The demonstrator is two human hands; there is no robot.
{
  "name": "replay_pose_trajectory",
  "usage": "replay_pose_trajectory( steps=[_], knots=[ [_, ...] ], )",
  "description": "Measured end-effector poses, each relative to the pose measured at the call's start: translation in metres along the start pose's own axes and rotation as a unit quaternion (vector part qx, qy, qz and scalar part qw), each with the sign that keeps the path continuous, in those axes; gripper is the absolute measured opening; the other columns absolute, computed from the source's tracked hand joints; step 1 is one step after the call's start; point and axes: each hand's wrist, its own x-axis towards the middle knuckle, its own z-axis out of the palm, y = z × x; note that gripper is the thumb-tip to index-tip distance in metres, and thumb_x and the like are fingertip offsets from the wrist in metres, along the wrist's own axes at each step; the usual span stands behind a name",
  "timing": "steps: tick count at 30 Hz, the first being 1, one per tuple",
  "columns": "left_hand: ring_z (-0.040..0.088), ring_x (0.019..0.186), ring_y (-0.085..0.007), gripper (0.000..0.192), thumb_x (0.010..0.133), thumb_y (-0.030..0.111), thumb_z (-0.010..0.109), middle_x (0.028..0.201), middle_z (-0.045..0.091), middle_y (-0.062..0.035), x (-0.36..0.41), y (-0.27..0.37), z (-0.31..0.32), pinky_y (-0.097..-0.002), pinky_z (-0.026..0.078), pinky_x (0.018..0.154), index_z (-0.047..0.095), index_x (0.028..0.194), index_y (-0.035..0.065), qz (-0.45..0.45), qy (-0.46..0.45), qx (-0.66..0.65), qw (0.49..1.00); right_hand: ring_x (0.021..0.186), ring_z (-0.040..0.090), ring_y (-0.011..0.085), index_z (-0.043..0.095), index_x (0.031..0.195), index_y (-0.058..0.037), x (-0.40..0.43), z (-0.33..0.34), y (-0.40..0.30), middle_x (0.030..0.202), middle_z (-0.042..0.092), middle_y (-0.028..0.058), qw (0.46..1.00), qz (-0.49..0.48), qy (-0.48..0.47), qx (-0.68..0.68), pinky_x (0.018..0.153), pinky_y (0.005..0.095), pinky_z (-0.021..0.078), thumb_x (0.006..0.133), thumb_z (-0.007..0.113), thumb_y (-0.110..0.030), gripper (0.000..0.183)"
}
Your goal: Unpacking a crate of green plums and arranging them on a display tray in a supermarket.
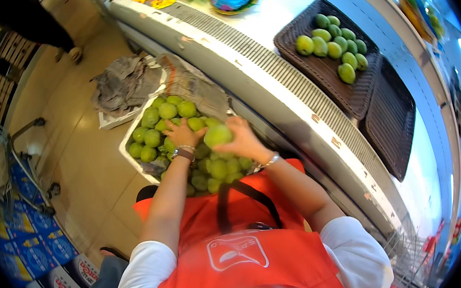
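A white box (125,145) full of round green fruits (152,138) stands on the floor in front of me, with grey paper or cloth at its far side. My right hand (246,136) holds one green fruit (218,135) above the others, gripped between thumb and fingers. Spread over the fruits in the middle of the box is my left hand (183,134); its palm faces down, and whether it grips one is hidden. On the shelf at the upper right, a dark woven tray (302,68) bears several smaller green and yellowish fruits (334,50).
The display case's ledge (247,55) runs along my right. Another dark tray (390,116) adjoins the first. Beyond the box lies crumpled grey paper or cloth (120,83) over a white crate. A wheeled cart (28,163) stands left; a person's legs (53,32) show at the upper left.
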Motion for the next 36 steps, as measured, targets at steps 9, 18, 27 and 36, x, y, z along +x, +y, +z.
replay_pose_trajectory(
  steps=[9,18,27,36],
  knots=[
    [0.025,0.116,-0.0432,0.075,0.048,0.054,0.073,0.123,0.026,-0.0330,-0.020,0.039,-0.055,-0.0499,0.024,0.095,0.057,0.102,0.0051,0.047,-0.028,-0.183,0.982,0.081,0.050,0.0172,0.052,0.108,0.0040,-0.004,-0.241,0.032,0.096,0.054,0.0107,0.920,0.090,0.371,0.090,0.076,0.0304,0.0394,0.067,0.070,-0.034,0.059],
    [0.027,0.117,-0.0417,0.080,0.055,0.057,0.069,0.123,0.029,-0.0289,0.000,0.292,-0.116,-0.0498,0.028,0.095,0.050,0.113,0.0064,0.351,-0.019,-0.343,0.871,0.068,0.051,0.0064,0.056,0.103,0.0001,-0.061,-0.178,0.018,0.091,0.057,0.0054,0.832,0.059,0.519,0.184,0.055,0.0164,0.0404,0.080,0.056,-0.009,0.025],
    [0.052,0.098,-0.0246,0.045,0.070,0.017,0.067,0.107,0.052,-0.0128,0.056,0.108,-0.076,-0.0307,0.041,0.084,0.049,0.110,0.0051,0.273,0.089,-0.338,0.896,0.069,0.059,0.0240,0.061,0.087,-0.0002,-0.048,-0.016,0.046,0.082,0.059,0.0137,0.976,0.132,0.047,0.167,0.064,0.0313,0.0469,0.070,0.059,-0.006,0.017],
    [0.024,0.123,-0.0358,0.078,0.059,0.051,0.070,0.133,0.028,-0.0169,0.036,-0.045,-0.032,-0.0540,0.024,0.094,0.039,0.125,0.0235,0.125,-0.012,0.059,0.990,0.106,0.036,0.0370,0.040,0.119,-0.0128,0.043,0.101,0.048,0.108,0.043,0.0161,0.975,0.009,-0.045,-0.216,0.084,0.0405,0.0390,0.064,0.067,-0.019,0.061]
  ],
)
